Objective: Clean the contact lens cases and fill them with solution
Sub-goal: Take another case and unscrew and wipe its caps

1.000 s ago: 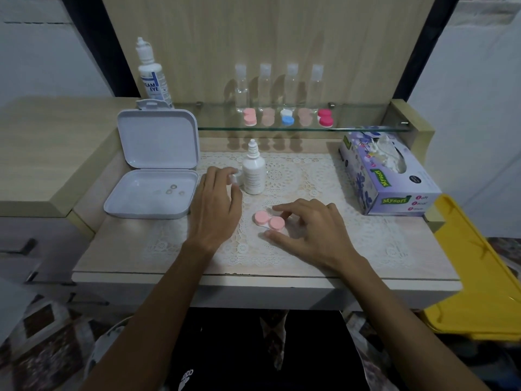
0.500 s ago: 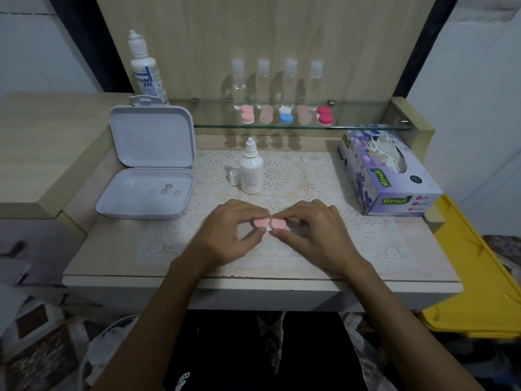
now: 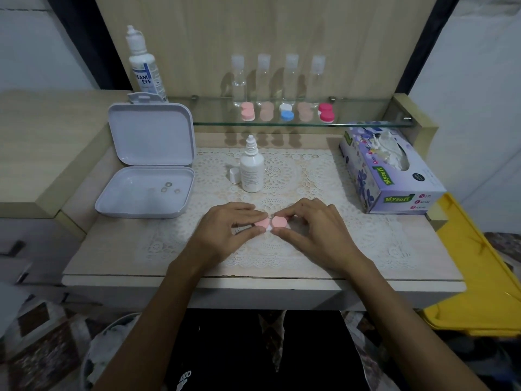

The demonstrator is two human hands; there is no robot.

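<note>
— Where is the pink contact lens case (image 3: pixel 271 223) found?

— It is seen on the lace mat (image 3: pixel 310 176) near the front of the table (image 3: pixel 112 249), held between both hands. Its left cap is pinched by the thumb and curled fingers of the left hand (image 3: pixel 225 230); its right cap is pinched in the same way by the right hand (image 3: pixel 313 230).

— What is set behind it?

— A small white dropper bottle (image 3: pixel 251 167) is stood upright on the mat, uncapped, with its white cap (image 3: pixel 234 175) just beside it on the left. An open white plastic box (image 3: pixel 149 170) is placed to the left, a tissue box (image 3: pixel 389 170) to the right. On the glass shelf (image 3: pixel 366 122), further lens cases (image 3: pixel 287 112) are lined up before four clear bottles (image 3: pixel 263 77); a tall solution bottle (image 3: pixel 143 66) is stood at the shelf's left end.
</note>
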